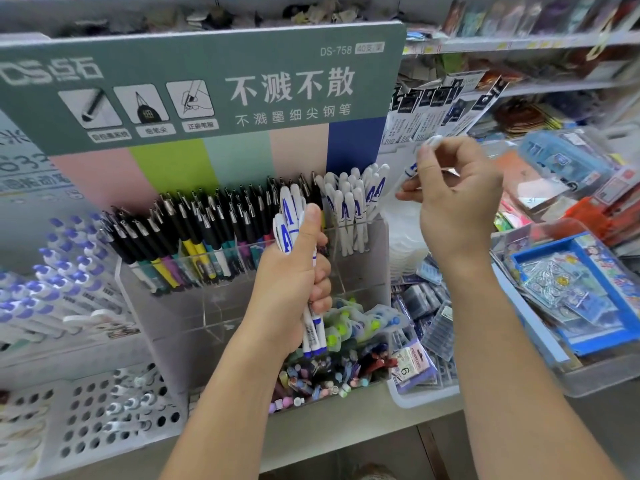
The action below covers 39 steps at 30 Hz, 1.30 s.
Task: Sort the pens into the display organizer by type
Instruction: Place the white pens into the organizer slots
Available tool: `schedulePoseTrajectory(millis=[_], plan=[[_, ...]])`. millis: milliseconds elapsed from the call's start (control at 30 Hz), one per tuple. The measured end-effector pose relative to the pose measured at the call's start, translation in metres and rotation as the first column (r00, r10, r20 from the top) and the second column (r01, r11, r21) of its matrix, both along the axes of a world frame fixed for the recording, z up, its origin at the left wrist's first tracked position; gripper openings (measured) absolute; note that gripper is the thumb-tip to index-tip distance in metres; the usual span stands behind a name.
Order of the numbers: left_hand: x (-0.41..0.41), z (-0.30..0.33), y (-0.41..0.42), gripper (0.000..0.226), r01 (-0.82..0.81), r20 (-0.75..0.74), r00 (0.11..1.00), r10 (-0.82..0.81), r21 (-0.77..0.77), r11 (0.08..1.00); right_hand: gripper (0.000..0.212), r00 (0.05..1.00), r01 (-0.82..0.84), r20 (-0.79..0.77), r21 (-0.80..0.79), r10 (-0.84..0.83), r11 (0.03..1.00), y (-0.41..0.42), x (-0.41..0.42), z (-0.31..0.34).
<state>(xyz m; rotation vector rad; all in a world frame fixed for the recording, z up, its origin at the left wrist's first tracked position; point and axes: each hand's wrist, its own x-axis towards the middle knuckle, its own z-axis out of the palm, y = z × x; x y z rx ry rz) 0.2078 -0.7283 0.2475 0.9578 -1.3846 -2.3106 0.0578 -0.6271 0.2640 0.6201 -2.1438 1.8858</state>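
My left hand [294, 271] grips a bundle of white pens with blue "A" marks [289, 220], held upright in front of the clear acrylic display organizer [360, 292]. My right hand [453, 199] pinches a single white pen with blue print [412, 168], raised to the right of the organizer's right rear compartment. That compartment holds several matching white pens [349, 202]. The rear row to its left is packed with black-capped pens with coloured barrels [207, 233]. The organizer's front compartments look see-through with nothing in them.
A green display card [207, 81] stands behind the organizer. White pens with blue caps [62, 268] fill a rack at left, above a perforated white holder [104, 417]. Small erasers and caps [329, 375] lie in a bin below. Packaged stationery [571, 289] crowds the right.
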Motion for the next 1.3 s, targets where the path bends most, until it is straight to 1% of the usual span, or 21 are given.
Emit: schedulePoseTrajectory(millis=[133, 200, 267, 400, 500, 567, 600, 633, 700, 733, 767, 833, 867, 933, 967, 1033, 1100, 1133, 1200, 1267, 1300], plan=[[0.0, 0.0, -0.004, 0.042, -0.014, -0.039, 0.999, 0.019, 0.11, 0.994, 0.004, 0.997, -0.051, -0.05, 0.133, 0.058, 0.99, -0.007, 0.0, -0.002], [0.001, -0.001, -0.006, 0.036, 0.0, -0.081, 0.997, 0.01, 0.131, 0.991, 0.009, 0.996, -0.074, -0.039, 0.228, 0.085, 0.971, -0.011, 0.001, -0.005], [0.002, -0.001, -0.006, 0.031, 0.015, -0.108, 0.994, -0.001, 0.126, 0.992, 0.012, 0.997, -0.062, -0.031, 0.26, 0.072, 0.964, -0.011, 0.001, -0.01], [0.003, 0.0, -0.006, 0.028, 0.007, -0.121, 0.993, 0.001, 0.064, 0.998, 0.008, 0.999, -0.005, -0.041, 0.322, 0.019, 0.947, -0.008, 0.003, -0.017], [0.003, 0.0, -0.005, 0.03, -0.004, -0.135, 0.991, 0.008, 0.029, 1.0, 0.015, 0.999, 0.026, -0.05, 0.345, -0.009, 0.938, -0.005, 0.008, -0.018], [0.002, 0.001, -0.004, 0.032, -0.004, -0.137, 0.99, 0.007, 0.015, 1.0, 0.02, 0.998, 0.062, -0.028, 0.285, -0.056, 0.956, -0.002, 0.019, -0.014], [0.002, 0.001, -0.003, 0.033, -0.004, -0.136, 0.991, 0.004, 0.004, 1.0, 0.019, 0.999, 0.049, 0.003, 0.242, -0.051, 0.969, 0.0, 0.028, -0.01], [0.001, 0.001, -0.002, 0.032, 0.0, -0.133, 0.991, -0.001, -0.013, 1.0, 0.019, 0.999, -0.002, 0.051, 0.205, -0.009, 0.979, 0.001, 0.036, -0.008], [-0.001, 0.001, 0.0, 0.027, 0.016, -0.128, 0.992, -0.021, -0.046, 0.999, 0.019, 0.973, -0.183, 0.176, 0.196, 0.149, 0.963, 0.002, 0.054, -0.004], [-0.002, 0.001, 0.001, 0.027, 0.031, -0.13, 0.991, -0.038, -0.056, 0.998, 0.018, 0.941, -0.282, 0.245, 0.189, 0.233, 0.941, 0.002, 0.061, -0.003], [-0.002, 0.001, 0.002, 0.027, 0.052, -0.134, 0.989, -0.059, -0.06, 0.997, 0.017, 0.896, -0.363, 0.324, 0.142, 0.304, 0.921, 0.003, 0.065, -0.004], [-0.001, 0.0, 0.003, 0.03, 0.103, -0.135, 0.985, -0.109, -0.054, 0.993, 0.02, 0.77, -0.46, 0.476, -0.047, 0.424, 0.887, 0.005, 0.068, -0.009], [0.0, 0.0, 0.003, 0.033, 0.132, -0.131, 0.982, -0.136, -0.043, 0.99, 0.025, 0.699, -0.483, 0.53, -0.145, 0.48, 0.864, 0.005, 0.068, -0.012], [0.002, 0.001, 0.003, 0.039, 0.178, -0.113, 0.977, -0.179, -0.02, 0.984, 0.038, 0.579, -0.504, 0.583, -0.293, 0.57, 0.812, 0.006, 0.066, -0.016], [0.002, 0.001, 0.004, 0.04, 0.186, -0.102, 0.977, -0.187, -0.015, 0.982, 0.038, 0.539, -0.508, 0.59, -0.342, 0.601, 0.791, 0.006, 0.065, -0.017], [0.002, 0.0, 0.006, 0.039, 0.167, -0.078, 0.983, -0.169, -0.03, 0.985, 0.028, 0.498, -0.495, 0.591, -0.407, 0.635, 0.767, 0.006, 0.067, -0.019], [0.001, -0.001, 0.01, 0.04, 0.116, -0.055, 0.991, -0.119, -0.05, 0.992, 0.016, 0.513, -0.449, 0.585, -0.441, 0.628, 0.777, 0.006, 0.067, -0.02], [0.0, -0.001, 0.012, 0.04, 0.079, -0.044, 0.996, -0.082, -0.056, 0.995, 0.013, 0.547, -0.415, 0.571, -0.449, 0.611, 0.791, 0.006, 0.067, -0.019], [0.0, -0.003, 0.011, 0.039, -0.004, -0.015, 1.0, 0.003, -0.084, 0.996, 0.009, 0.692, -0.326, 0.486, -0.448, 0.533, 0.832, 0.011, 0.06, -0.014], [0.002, -0.005, 0.004, 0.036, -0.06, 0.016, 0.998, 0.063, -0.147, 0.987, 0.004, 0.859, -0.222, 0.336, -0.436, 0.386, 0.872, 0.018, 0.049, -0.004], [0.003, -0.005, 0.0, 0.035, -0.076, 0.02, 0.997, 0.081, -0.17, 0.982, 0.002, 0.917, -0.18, 0.254, -0.426, 0.308, 0.887, 0.022, 0.043, 0.001]])
